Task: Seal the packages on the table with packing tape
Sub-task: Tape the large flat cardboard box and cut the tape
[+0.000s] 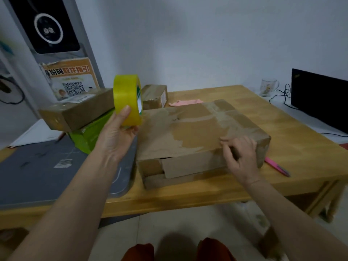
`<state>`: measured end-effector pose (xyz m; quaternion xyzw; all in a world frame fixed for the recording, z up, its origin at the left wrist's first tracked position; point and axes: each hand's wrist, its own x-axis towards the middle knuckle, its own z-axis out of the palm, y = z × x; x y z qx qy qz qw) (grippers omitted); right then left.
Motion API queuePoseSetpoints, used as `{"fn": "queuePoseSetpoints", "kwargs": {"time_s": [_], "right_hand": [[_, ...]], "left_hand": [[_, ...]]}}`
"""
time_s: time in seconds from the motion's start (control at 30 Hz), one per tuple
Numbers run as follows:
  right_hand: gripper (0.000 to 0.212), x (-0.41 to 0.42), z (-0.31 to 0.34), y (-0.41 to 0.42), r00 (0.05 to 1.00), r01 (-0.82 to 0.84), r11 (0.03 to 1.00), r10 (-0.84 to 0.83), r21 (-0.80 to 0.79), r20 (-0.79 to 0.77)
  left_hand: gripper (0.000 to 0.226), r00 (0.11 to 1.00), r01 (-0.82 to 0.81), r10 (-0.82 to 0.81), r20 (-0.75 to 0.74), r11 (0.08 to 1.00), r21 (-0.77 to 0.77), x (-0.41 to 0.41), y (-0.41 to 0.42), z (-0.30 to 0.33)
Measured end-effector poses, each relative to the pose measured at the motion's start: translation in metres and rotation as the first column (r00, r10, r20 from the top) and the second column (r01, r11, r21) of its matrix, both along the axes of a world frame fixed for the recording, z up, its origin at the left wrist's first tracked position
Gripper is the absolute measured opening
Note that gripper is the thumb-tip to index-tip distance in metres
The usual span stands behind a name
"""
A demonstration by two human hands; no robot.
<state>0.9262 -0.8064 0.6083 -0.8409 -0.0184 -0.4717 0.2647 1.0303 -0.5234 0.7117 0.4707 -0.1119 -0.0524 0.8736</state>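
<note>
1. Wooden, honey-coloured table (244, 191) fills the middle of the room, with a grey cutting mat (47, 176) covering its left end.
2. Lying flat at the table's centre is a big, worn brown cardboard box (188, 132); its top skin is torn, old clear tape crosses it, and its near flap gapes.
3. To the left, a long brown taped carton (79, 110) sits on top of a bright green box (88, 134); a small brown parcel (155, 95) stands further back.
4. Raised above the table, just left of the big box, a yellow roll of packing tape (127, 99) is gripped by the left hand (116, 136), thumb on its outer face, fingers curled under.
5. On the big box's near right edge, the right hand (242, 157) rests with fingers curled, pinching at the cardboard.
6. Just right of the box lies a pink pen-like tool (276, 167).
</note>
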Motion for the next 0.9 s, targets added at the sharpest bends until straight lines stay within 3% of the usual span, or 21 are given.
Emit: {"fn": "queuePoseSetpoints", "kwargs": {"time_s": [0.1, 0.2, 0.27, 0.33, 0.4, 0.47, 0.67, 0.9], "right_hand": [[0.040, 0.012, 0.012, -0.021, 0.996, 0.051, 0.985, -0.038, 0.165, -0.082], [0.032, 0.017, 0.023, -0.023, 0.975, 0.158, 0.965, -0.118, 0.210, -0.190], [0.030, 0.014, 0.025, -0.007, 0.942, 0.184, 0.980, -0.154, 0.074, -0.299], [0.052, 0.007, 0.018, 0.019, 0.929, 0.046, 0.980, -0.113, -0.194, -0.354], [0.076, 0.002, 0.009, 0.041, 0.938, -0.100, 0.890, -0.064, -0.445, -0.340], [0.084, 0.005, 0.005, 0.050, 0.945, -0.104, 0.831, -0.088, -0.547, -0.314], [0.084, 0.017, 0.004, 0.055, 0.964, 0.019, 0.861, -0.151, -0.509, -0.221], [0.081, 0.021, 0.008, 0.058, 0.953, 0.002, 0.896, -0.137, -0.444, -0.272]], "left_hand": [[0.053, 1.000, -0.007, 0.007, -0.001, 1.000, -0.014, -0.001, 0.008, -0.004], [0.051, 1.000, -0.012, 0.012, -0.017, 1.000, -0.021, -0.005, 0.013, -0.008], [0.045, 0.999, -0.010, 0.010, -0.037, 1.000, -0.012, -0.009, 0.013, -0.013], [0.041, 0.998, -0.007, 0.007, -0.055, 1.000, 0.005, -0.012, 0.012, -0.018], [0.037, 0.998, 0.001, 0.000, -0.065, 1.000, 0.015, -0.015, 0.011, -0.021], [0.034, 0.997, 0.017, -0.015, -0.073, 0.999, 0.030, -0.018, 0.009, -0.023], [0.038, 0.994, 0.077, -0.075, -0.084, 0.997, 0.023, -0.029, 0.005, -0.031], [0.040, 0.989, 0.128, -0.126, -0.075, 0.992, 0.016, -0.043, -0.002, -0.032]]}}
